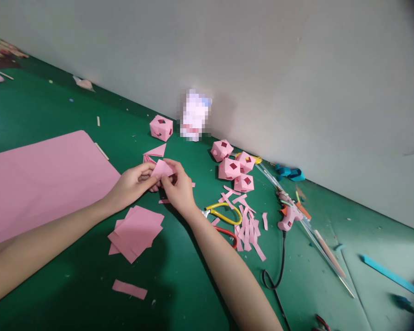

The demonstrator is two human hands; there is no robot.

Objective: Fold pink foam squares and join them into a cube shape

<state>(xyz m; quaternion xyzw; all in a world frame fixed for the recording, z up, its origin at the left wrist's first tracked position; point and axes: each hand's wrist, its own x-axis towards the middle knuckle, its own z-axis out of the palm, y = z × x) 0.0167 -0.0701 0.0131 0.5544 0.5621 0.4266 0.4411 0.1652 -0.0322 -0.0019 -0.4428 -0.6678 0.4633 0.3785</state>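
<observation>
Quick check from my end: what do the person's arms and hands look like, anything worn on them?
Both forearms are bare as far as the picture shows, no sleeves in view. The left hand and right hand wear no gloves, and no watch, bracelet or ring shows. Fingernails look short and plain.

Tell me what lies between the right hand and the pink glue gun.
In the head view, between the right hand and the glue gun lie yellow-handled scissors and scattered pink paper strips on the green mat.

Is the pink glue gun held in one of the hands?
No, the glue gun lies on the green mat, while the left hand and right hand hold a pink paper piece.
</observation>
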